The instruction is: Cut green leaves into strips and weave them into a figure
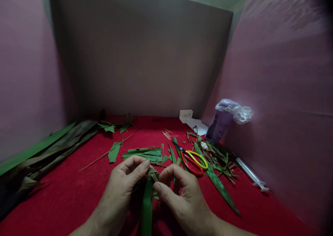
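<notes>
Between my hands is a folded leaf piece (153,174), dull brownish-green at the top, with a long green leaf strip (147,208) hanging down from it toward me. My left hand (122,185) pinches its upper left side between thumb and forefinger. From the other side, my right hand (183,194) has its thumb and forefinger closed on the folded right edge. Just beyond the fingers lie cut green leaf pieces (145,153). Scissors (192,159) with one red and one yellow handle rest to the right of them, partly over narrow leaf strips.
A long green leaf (221,191) and dry leaf scraps (226,163) lie to the right, near a syringe (251,173) and a purple plastic-topped cup (220,125). Toothpicks (168,134) and white paper (199,125) are farther back. Long leaves (52,145) line the left wall.
</notes>
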{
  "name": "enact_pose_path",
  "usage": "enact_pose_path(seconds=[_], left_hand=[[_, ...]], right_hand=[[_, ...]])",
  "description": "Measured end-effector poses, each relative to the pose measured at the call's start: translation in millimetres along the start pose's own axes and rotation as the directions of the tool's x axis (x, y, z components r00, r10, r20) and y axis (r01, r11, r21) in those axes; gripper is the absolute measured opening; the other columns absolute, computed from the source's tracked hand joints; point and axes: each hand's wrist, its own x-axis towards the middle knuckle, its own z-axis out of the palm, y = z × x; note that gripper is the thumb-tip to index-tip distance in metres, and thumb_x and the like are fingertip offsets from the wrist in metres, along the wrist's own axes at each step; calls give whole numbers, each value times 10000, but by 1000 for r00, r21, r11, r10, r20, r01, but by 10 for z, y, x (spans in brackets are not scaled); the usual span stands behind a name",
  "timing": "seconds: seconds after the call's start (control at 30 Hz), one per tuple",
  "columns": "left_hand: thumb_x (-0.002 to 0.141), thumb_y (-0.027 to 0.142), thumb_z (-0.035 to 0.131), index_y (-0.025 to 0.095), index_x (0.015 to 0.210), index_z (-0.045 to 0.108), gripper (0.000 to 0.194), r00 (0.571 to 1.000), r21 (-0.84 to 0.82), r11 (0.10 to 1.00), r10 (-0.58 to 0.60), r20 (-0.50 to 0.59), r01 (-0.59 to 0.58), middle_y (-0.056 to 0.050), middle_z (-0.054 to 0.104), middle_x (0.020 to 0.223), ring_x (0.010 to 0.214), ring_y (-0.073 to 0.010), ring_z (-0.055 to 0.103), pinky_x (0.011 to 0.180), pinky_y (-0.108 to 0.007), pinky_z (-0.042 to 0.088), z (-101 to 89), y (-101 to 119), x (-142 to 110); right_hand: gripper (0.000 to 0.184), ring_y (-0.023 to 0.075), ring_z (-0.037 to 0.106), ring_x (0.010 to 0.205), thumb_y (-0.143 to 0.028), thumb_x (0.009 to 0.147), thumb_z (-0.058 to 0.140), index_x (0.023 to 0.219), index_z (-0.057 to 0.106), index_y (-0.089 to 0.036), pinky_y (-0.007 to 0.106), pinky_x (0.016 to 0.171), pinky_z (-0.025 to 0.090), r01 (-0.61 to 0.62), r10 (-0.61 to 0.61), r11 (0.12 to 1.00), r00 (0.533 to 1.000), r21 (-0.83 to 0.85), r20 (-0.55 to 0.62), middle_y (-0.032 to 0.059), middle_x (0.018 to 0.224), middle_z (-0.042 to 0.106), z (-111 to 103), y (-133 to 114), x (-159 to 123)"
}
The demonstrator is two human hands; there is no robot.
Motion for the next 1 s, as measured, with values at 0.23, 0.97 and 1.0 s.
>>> enact_pose_path(seconds=[0.23, 0.97, 1.0], left_hand=[[724, 334, 715, 179, 712, 599, 194, 1000, -30, 999, -20, 23, 20, 29, 605, 606, 495, -81, 531, 480, -171, 436, 13, -26, -10], [512, 258, 853, 156, 721, 694, 281, 995, 77, 996, -38, -90, 45, -26, 712, 590, 470, -124, 618, 462, -191, 467, 12, -29, 41], [508, 258, 854, 154, 723, 695, 287, 995, 75, 996, -38, -90, 45, -31, 716, 597, 476, -132, 624, 461, -196, 468, 1, -44, 49]], right_hand=[[54, 106, 508, 587, -165, 790, 581, 740, 562, -171, 225, 550, 412, -14, 14, 998, 1000, 61, 9, -10, 689, 590, 30, 46, -5], [102, 97, 487, 568, -230, 742, 629, 709, 563, -160, 220, 548, 398, -185, 184, 915, 982, 358, 40, -28, 623, 539, 32, 48, 68], [113, 92, 478, 552, -225, 726, 638, 689, 553, -161, 215, 536, 389, -205, 203, 901, 978, 382, 46, -35, 605, 530, 33, 45, 80]])
